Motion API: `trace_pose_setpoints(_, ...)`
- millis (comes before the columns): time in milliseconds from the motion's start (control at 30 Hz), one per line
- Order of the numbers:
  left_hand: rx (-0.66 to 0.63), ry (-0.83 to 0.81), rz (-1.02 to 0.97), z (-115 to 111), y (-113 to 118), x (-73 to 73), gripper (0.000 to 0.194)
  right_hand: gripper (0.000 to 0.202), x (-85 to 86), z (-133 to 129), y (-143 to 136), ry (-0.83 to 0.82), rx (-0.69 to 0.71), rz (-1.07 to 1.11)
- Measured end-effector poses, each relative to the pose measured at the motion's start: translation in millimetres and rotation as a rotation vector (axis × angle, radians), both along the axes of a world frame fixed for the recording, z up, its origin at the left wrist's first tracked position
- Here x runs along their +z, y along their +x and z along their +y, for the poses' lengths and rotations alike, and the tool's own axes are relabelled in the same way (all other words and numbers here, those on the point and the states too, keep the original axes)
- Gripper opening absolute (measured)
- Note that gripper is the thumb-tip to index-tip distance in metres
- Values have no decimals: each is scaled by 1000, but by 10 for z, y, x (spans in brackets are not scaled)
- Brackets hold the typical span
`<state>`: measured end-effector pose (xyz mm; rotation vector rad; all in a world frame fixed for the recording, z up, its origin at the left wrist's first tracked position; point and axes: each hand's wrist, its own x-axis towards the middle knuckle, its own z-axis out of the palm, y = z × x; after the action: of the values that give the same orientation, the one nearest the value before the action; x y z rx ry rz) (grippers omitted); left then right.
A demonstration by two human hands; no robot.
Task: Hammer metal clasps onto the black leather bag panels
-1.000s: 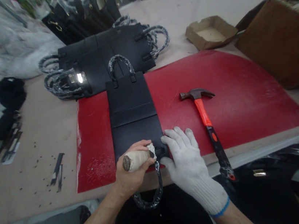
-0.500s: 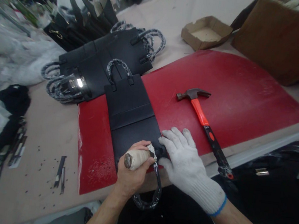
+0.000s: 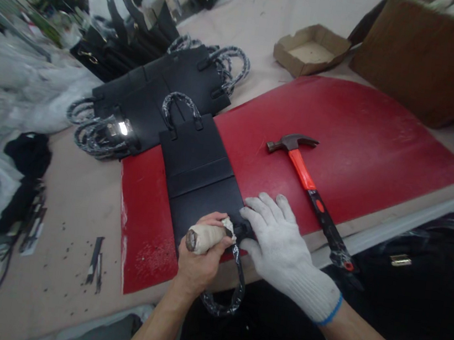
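Note:
My bare left hand (image 3: 200,264) is closed around a punch (image 3: 206,240) wrapped in cream tape, its worn butt end tilted toward me. The punch's working tip is hidden behind my fingers. Under it lies a black leather bag panel (image 3: 204,170) with plastic-wrapped handles at both ends; the near handle (image 3: 239,291) hangs over the table edge. My right hand (image 3: 278,241), in a white knit glove, lies flat with fingers spread at the panel's right near corner. To its right, a claw hammer (image 3: 310,189) with an orange and black handle rests on the red mat (image 3: 365,138).
More black bag panels (image 3: 158,88) with wrapped handles are stacked behind on the left. Two slim metal tools (image 3: 95,264) lie among black specks on the left. A shallow cardboard tray (image 3: 308,63) and a large brown box (image 3: 430,57) stand at the back right.
The camera view has shifted slightly. The top of the punch leans a touch further left; my gloved right hand stays in place on the panel.

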<state>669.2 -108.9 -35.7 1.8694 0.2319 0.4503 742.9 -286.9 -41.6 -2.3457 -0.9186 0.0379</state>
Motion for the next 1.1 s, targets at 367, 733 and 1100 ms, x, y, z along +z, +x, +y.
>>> trace_pose_setpoints(367,-16,24,40,49,26,-24,18,45,18,-127,-75,218,61,11)
trace_pose_setpoints(733,-9,22,13,7,42,-23,15,27,271,-869,-325,93,-535,-196)
trace_pose_setpoints(1100,-98,26,42,14,94,58,19,57,184,-804,85,-355,-564,75)
